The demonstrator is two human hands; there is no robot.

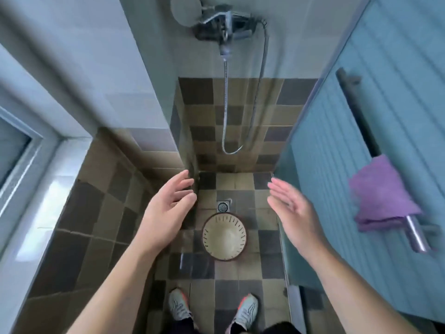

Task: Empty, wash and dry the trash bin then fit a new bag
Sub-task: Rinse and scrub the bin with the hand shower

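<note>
- We look down into a shower stall from the head camera, and the trash bin (224, 236) stands upright on the checkered floor tiles (269, 239), its round mouth facing up at us.
- The bin is cream inside with a dark brownish rim and short slots around its wall; we see no bag and no rubbish in it.
- It sits just beside the small square floor drain (223, 206), which lies on its far side, and in front of our two sneakers (246, 311).
- Our left hand (166, 208) hangs in the air to the left of the bin and above it, fingers loosely spread and a little bent, grasping nothing.
- Our right hand (289, 208) hangs to the right of the bin, palm turned inward, fingers nearly straight and close together, released and holding nothing.
- Neither hand touches the bin; it lies between them, lower in the view.
- On the far wall we see the chrome shower mixer (222, 25), with a metal hose (226, 97) drooping from it in a long loop down the tiled wall.
- A round pale shower head (185, 8) shows at the top edge beside the mixer.
- On the right stands the frosted glass shower door (337, 165) with a long bar handle (361, 116).
- A purple cloth (380, 194) is draped over the lower part of that handle.
- To the left we see pale wall tiles above brown ones, and a window frame (31, 150) at the edge.
</note>
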